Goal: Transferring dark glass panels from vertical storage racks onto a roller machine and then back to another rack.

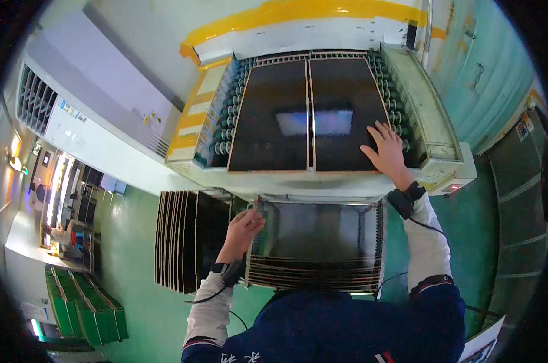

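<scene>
Two dark flat panels with copper-coloured edges, a left panel [271, 115] and a right panel [346, 142], lie side by side on a roller conveyor [224, 134] in front of me. My right hand [388, 150] is open, fingers spread, at the near right part of the right panel. Lower down, my left hand [242, 231] is by the upper left corner of a rack [380, 242], its fingers loosely bent and nothing visible in them. Several dark panels [310, 272] stand in the rack's near part.
Several more upright panels [177, 242] stand left of the rack. A pale machine housing [428, 103] flanks the conveyor. Green racks [86, 305] are at the lower left, a dark grey covered stack [519, 199] at the right. Far left, a person [61, 235] is at a bench.
</scene>
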Demonstrator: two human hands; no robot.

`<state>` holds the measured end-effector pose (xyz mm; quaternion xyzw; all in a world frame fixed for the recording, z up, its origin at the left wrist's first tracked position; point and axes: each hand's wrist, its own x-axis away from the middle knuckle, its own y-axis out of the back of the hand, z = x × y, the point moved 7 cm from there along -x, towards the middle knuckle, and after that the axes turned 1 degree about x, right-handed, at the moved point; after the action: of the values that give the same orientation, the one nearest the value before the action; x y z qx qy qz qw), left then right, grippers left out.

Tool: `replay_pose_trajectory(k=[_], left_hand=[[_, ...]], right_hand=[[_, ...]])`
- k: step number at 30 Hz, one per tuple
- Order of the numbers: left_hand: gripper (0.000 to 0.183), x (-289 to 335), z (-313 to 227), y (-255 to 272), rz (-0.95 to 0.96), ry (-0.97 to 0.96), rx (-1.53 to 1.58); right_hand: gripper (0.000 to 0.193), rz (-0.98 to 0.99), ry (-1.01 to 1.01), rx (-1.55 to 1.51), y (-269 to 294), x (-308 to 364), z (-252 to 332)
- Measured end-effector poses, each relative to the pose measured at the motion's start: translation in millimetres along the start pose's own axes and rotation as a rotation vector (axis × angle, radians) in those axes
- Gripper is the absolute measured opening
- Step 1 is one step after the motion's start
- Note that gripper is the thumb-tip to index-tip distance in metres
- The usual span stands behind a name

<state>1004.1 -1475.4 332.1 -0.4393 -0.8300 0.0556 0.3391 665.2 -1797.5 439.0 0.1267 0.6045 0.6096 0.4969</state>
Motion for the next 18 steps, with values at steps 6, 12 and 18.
replay_pose_trajectory(k=[6,12,18], left_hand=[[0.027,61.0,80.6,61.9,-0.154,0.133,-0.083],[0.03,111.1,157.9,118.4,-0.246,0.175,0.117],[0.033,132.3,204.7,134.6,-0.149,0.094,0.137]], right_hand=[[0.06,0.011,0.002,0.059,-14.3,-7.1,-11.2],[0.059,-0.01,0.029,0.104,-26.6,-21.5,-19.6],[0.047,-0.14,0.255,-0.072,1.8,-28.4,13.5]])
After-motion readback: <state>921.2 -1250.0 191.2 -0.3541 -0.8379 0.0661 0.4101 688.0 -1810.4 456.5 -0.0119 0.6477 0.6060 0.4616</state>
